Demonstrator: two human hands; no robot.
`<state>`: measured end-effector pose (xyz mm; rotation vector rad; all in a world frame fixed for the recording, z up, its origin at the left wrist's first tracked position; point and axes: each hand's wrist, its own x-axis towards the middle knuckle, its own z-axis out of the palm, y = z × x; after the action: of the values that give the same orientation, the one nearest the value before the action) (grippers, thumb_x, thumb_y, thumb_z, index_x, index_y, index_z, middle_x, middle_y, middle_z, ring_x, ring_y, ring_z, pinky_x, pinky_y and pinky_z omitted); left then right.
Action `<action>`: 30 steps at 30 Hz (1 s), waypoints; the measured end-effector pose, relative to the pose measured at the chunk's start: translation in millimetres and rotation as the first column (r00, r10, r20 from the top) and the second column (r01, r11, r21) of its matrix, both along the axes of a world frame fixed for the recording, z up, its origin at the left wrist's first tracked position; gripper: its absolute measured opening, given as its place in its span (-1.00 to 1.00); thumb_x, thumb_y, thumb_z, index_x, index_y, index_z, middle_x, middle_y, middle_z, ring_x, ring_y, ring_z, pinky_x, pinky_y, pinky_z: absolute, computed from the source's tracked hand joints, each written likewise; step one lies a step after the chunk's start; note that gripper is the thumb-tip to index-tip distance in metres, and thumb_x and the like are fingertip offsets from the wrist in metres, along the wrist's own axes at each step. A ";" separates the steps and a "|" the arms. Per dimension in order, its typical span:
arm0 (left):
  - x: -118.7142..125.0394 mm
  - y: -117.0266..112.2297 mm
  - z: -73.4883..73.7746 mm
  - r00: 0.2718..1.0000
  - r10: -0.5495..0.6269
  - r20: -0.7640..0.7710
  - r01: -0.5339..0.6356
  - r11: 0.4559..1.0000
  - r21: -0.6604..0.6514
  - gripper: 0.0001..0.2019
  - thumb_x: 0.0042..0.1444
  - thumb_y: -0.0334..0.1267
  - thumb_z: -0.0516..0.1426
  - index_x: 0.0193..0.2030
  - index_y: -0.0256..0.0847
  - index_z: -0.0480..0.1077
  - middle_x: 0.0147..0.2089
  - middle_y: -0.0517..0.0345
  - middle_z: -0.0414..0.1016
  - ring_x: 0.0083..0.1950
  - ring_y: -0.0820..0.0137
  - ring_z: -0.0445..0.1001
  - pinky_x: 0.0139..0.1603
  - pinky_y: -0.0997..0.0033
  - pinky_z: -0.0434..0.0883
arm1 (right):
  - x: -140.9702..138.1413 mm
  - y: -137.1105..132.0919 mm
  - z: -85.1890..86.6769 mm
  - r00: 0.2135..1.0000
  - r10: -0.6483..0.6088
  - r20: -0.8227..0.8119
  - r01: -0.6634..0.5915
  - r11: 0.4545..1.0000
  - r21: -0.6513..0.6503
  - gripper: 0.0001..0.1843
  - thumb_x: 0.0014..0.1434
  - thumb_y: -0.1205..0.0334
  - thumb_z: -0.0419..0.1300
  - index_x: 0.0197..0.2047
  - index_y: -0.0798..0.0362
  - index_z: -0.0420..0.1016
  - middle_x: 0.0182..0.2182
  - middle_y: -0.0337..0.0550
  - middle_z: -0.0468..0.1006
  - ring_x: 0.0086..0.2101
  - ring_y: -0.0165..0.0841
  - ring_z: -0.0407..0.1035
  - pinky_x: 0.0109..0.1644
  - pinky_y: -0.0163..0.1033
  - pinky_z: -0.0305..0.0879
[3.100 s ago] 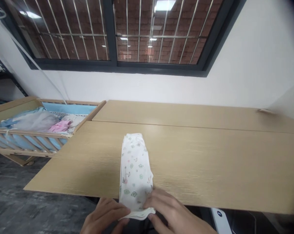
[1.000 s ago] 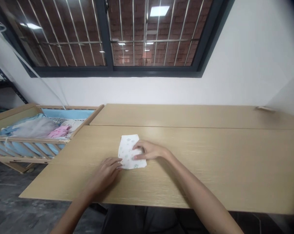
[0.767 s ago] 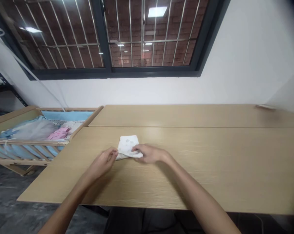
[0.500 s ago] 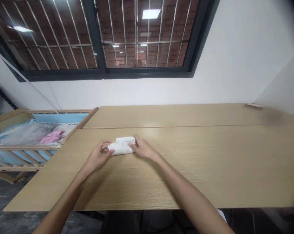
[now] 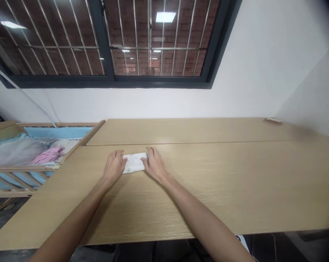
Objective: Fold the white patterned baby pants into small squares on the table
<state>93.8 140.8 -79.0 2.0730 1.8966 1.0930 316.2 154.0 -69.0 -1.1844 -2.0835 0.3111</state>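
Taking the cloth as the clock's centre, with 12 pointing away from the person, the left grip (image 5: 114, 165) is a bare hand at 9 o'clock, fingers extended and thumb resting at the cloth's near-left end. The right grip (image 5: 155, 163) mirrors it at 3 o'clock, fingers reaching forward and thumb on the cloth's other end. Both are spread rather than closed, with the thumbs standing off from the fingers.

Between them the folded cloth (image 5: 134, 163), white with a small print, lies flat as a compact rectangle on the pale wooden surface (image 5: 235, 182). Just beyond, toward 12, a long seam runs across the wood.

Further out at 9 o'clock, next to the surface, is a wooden crib (image 5: 19, 169) with a blue lining (image 5: 62, 131); in it lie pink fabric (image 5: 48, 155) and sheer white material (image 5: 17, 151). A pale pole (image 5: 22, 91) slants down at 10. The barred, dark-framed window (image 5: 159, 83) fills 12. A small flat object (image 5: 273, 120) lies at the back between 2 and 3, and at 4, past the near edge, part of a white item (image 5: 244, 243) shows beside the right forearm.
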 end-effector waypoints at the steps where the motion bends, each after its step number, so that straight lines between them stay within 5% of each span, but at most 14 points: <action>1: 7.1 -4.0 -2.2 1.000 -0.010 -0.020 0.011 0.997 0.073 -0.49 0.31 -0.06 0.01 0.28 -0.35 0.25 0.27 -0.33 0.36 0.33 -0.01 0.32 0.32 -0.12 0.29 | -2.7 -4.0 2.8 0.997 0.055 0.061 -0.058 0.997 0.058 -0.39 0.39 0.12 0.00 0.42 0.18 0.10 0.32 0.25 0.25 0.32 -0.05 0.12 0.40 0.09 0.07; 4: 29.2 -13.9 -11.5 0.985 -0.134 -0.107 0.149 0.977 0.155 -0.33 0.40 0.04 -0.10 0.47 -0.40 -0.02 0.49 -0.36 0.05 0.52 0.02 0.03 0.47 -0.12 0.12 | -13.7 -12.4 4.6 0.942 0.222 0.251 -0.250 0.964 0.088 -0.30 0.36 0.18 -0.03 0.51 0.15 -0.03 0.44 0.16 0.08 0.42 -0.10 -0.07 0.47 0.11 -0.09; 9: 41.0 -18.5 -33.5 0.947 -0.220 -0.236 0.227 0.974 0.003 -0.24 0.42 0.12 -0.22 0.51 -0.50 -0.12 0.53 -0.44 -0.09 0.57 0.02 -0.13 0.51 -0.12 0.02 | -19.3 -11.9 -8.7 0.872 0.278 0.402 -0.307 0.952 0.008 -0.20 0.24 0.28 0.06 0.51 0.24 -0.02 0.45 0.16 0.08 0.44 -0.09 -0.10 0.51 0.09 -0.22; 15: 19.9 -19.5 -44.6 0.927 -0.166 -0.336 0.161 0.986 -0.044 -0.21 0.42 0.14 -0.25 0.50 -0.55 -0.12 0.52 -0.48 -0.09 0.56 -0.04 -0.14 0.48 -0.17 0.05 | 5.3 -8.6 -6.4 0.901 0.241 0.362 -0.228 0.970 -0.080 -0.22 0.43 -0.10 -0.06 0.51 0.22 -0.03 0.46 0.15 0.03 0.46 -0.09 -0.15 0.52 0.12 -0.26; 19: 9.2 -22.1 -36.6 0.921 -0.125 -0.369 0.125 0.992 -0.023 -0.19 0.41 0.17 -0.23 0.47 -0.59 -0.07 0.52 -0.54 -0.12 0.56 -0.09 -0.15 0.47 -0.18 0.02 | 19.6 -7.5 -1.4 0.910 0.239 0.338 -0.202 0.969 -0.139 -0.08 0.41 -0.28 -0.10 0.53 0.25 -0.12 0.49 0.20 -0.13 0.47 -0.05 -0.27 0.51 0.14 -0.27; 22: 4.1 -24.5 -20.7 0.908 -0.169 -0.384 0.205 0.977 0.054 -0.27 0.39 0.17 -0.12 0.44 -0.44 0.06 0.50 -0.43 0.02 0.53 -0.06 0.00 0.43 -0.12 0.10 | 22.9 -8.4 2.0 0.912 0.267 0.311 -0.266 0.963 -0.047 -0.13 0.41 -0.24 -0.06 0.53 0.18 -0.10 0.51 0.14 -0.19 0.48 -0.07 -0.36 0.51 0.15 -0.28; 25: 1.7 -25.9 -8.8 0.903 -0.214 -0.373 0.260 0.963 0.076 -0.42 0.37 0.13 -0.01 0.33 -0.24 0.24 0.34 -0.22 0.34 0.35 0.03 0.32 0.32 -0.02 0.24 | 21.7 -9.6 3.6 0.904 0.308 0.298 -0.317 0.948 -0.019 -0.23 0.41 -0.16 0.01 0.51 0.08 0.01 0.48 0.09 0.02 0.46 -0.09 -0.18 0.49 0.14 -0.24; 30: 2.0 -21.8 -14.0 0.905 -0.213 -0.368 0.256 0.964 0.073 -0.41 0.20 0.12 0.19 0.23 -0.23 0.33 0.26 -0.19 0.43 0.25 -0.04 0.41 0.22 0.00 0.33 | 17.8 0.2 -3.8 0.915 0.321 0.246 -0.316 0.947 -0.060 -0.27 0.26 0.17 0.17 0.45 0.11 0.12 0.38 0.14 0.25 0.38 -0.07 0.06 0.43 0.13 -0.13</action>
<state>95.8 119.0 -93.1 2.6398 1.6834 0.8366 334.0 154.2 -72.8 -0.9288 -2.5088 0.3456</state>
